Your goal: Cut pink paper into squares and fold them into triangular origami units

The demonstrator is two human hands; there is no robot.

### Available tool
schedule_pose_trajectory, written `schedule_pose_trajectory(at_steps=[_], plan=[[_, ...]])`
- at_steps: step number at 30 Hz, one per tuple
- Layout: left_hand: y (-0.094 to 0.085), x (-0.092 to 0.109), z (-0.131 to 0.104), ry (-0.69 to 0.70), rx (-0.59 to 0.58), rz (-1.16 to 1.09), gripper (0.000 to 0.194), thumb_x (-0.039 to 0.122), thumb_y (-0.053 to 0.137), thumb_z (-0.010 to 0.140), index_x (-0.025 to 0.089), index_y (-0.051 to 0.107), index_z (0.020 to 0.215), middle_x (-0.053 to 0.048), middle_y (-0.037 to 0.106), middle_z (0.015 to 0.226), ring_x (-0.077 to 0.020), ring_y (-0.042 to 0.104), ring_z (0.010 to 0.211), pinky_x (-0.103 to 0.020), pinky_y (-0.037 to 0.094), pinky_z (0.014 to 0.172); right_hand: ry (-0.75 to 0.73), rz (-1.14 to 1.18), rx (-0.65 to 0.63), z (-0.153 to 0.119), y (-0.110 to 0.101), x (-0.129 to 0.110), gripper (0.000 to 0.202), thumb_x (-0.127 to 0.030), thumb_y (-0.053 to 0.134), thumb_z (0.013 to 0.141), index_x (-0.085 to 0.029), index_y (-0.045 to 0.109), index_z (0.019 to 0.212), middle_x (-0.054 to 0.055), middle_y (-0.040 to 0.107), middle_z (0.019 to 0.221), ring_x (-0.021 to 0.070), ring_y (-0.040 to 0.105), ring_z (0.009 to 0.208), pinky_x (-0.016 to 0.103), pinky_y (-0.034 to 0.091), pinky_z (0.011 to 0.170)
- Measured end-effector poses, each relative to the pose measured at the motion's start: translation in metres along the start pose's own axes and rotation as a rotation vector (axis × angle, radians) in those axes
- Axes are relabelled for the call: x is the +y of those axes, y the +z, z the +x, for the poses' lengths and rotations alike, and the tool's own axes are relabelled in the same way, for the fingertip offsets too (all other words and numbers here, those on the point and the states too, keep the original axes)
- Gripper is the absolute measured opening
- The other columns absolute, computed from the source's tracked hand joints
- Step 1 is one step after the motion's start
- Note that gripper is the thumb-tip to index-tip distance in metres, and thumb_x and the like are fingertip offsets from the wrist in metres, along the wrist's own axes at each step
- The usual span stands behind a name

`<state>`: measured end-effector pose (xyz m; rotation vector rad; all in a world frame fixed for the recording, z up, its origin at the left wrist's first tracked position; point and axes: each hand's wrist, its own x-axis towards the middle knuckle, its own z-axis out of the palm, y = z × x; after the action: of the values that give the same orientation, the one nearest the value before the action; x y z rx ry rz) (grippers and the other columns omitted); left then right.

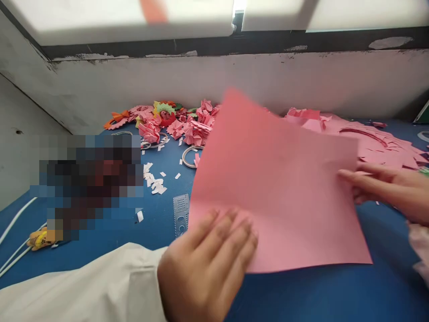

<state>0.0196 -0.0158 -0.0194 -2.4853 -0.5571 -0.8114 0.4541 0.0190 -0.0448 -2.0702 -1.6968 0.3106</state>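
A large sheet of pink paper (278,188) spreads over the blue table, its far left corner raised and blurred. My left hand (211,264) lies on the sheet's near left part, fingers stretched out together and palm down. At the sheet's right edge, my right hand (385,183) pinches the paper between thumb and fingers. A clear stencil ruler (181,214) lies beside the sheet's left edge, partly covered by it. Just beyond that edge is a roll of tape (189,157), with a bit of pink paper by it.
Crumpled and folded pink paper pieces (197,127) are heaped along the wall. Cut pink sheets (378,138) pile up at the back right. White paper scraps (156,183) lie left of the sheet. A pixelated area covers the left, near white cables (16,219) and a yellow object (39,239).
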Motion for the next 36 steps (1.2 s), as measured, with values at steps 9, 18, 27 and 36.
schedule_pose_trajectory(at_steps=[9, 18, 27, 36], plan=[[0.020, -0.014, -0.002, 0.046, -0.283, -0.004, 0.023, 0.007, 0.054, 0.105, 0.009, 0.071, 0.120, -0.008, 0.081, 0.116, -0.0224, 0.079, 0.104, -0.034, 0.064, 0.077, 0.183, -0.237, -0.247, -0.002, 0.035, -0.024, 0.035, -0.046, 0.066, 0.103, -0.019, 0.066, 0.125, 0.008, 0.068, 0.121, 0.0206, 0.069, 0.099, 0.041, 0.062, 0.085], [0.014, -0.019, 0.010, -0.060, -0.317, -0.021, 0.080, 0.050, 0.010, 0.114, 0.011, 0.079, 0.098, -0.010, 0.083, 0.099, -0.0255, 0.080, 0.082, -0.039, 0.060, 0.061, 0.272, -0.301, -0.172, -0.002, 0.050, -0.037, 0.038, -0.046, 0.067, 0.102, -0.019, 0.065, 0.129, 0.009, 0.067, 0.126, 0.0228, 0.069, 0.105, 0.044, 0.062, 0.089], [-0.005, -0.077, -0.003, -0.299, -0.700, 0.050, 0.026, 0.018, 0.042, 0.095, 0.017, 0.068, 0.091, -0.011, 0.073, 0.087, -0.0290, 0.072, 0.069, -0.038, 0.049, 0.054, 0.230, -0.304, -0.103, -0.001, 0.056, -0.041, 0.038, -0.046, 0.067, 0.102, -0.019, 0.065, 0.129, 0.009, 0.067, 0.126, 0.0228, 0.069, 0.105, 0.044, 0.062, 0.089], [-0.006, -0.082, -0.017, -0.518, -0.888, -0.098, 0.037, 0.044, 0.072, 0.088, 0.019, 0.059, 0.112, -0.010, 0.075, 0.106, -0.0328, 0.076, 0.090, -0.039, 0.056, 0.071, 0.213, -0.327, -0.118, 0.004, 0.052, -0.050, 0.038, -0.046, 0.067, 0.102, -0.019, 0.065, 0.129, 0.009, 0.067, 0.126, 0.0228, 0.069, 0.106, 0.044, 0.061, 0.090]])
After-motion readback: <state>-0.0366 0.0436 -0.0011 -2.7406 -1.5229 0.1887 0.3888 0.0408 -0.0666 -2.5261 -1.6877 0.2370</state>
